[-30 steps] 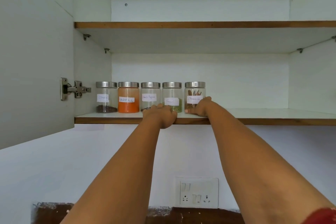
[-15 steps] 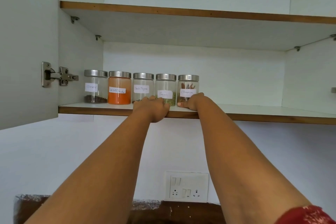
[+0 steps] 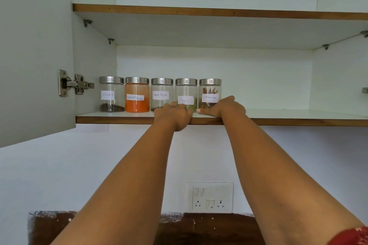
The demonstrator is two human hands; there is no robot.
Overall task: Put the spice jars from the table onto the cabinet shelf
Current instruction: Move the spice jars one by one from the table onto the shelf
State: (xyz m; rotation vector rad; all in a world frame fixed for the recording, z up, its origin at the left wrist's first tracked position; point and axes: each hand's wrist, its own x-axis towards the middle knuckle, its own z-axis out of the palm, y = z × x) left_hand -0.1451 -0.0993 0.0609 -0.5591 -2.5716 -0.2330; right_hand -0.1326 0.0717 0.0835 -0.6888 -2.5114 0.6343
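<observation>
Several glass spice jars with steel lids stand in a row on the lower cabinet shelf (image 3: 119, 119): cloves (image 3: 111, 94), red chilli powder (image 3: 137, 95), black pepper (image 3: 161, 90), fennel (image 3: 186, 90) and cinnamon (image 3: 210, 89). My left hand (image 3: 173, 114) lies on the shelf's front edge, fingers curled against the base of the fennel jar and hiding the foot of the black pepper jar. My right hand (image 3: 223, 106) wraps the base of the cinnamon jar, thumb on its left and fingers on its right.
The cabinet door (image 3: 35, 55) stands open at the left on a metal hinge (image 3: 75, 83). To the right of the cinnamon jar the shelf is bare. An upper shelf (image 3: 199, 11) is above. A switch and socket plate (image 3: 211, 197) is on the wall below.
Only the head view has shifted a little. Both hands stay at the bases of the same jars, and the jars have not moved.
</observation>
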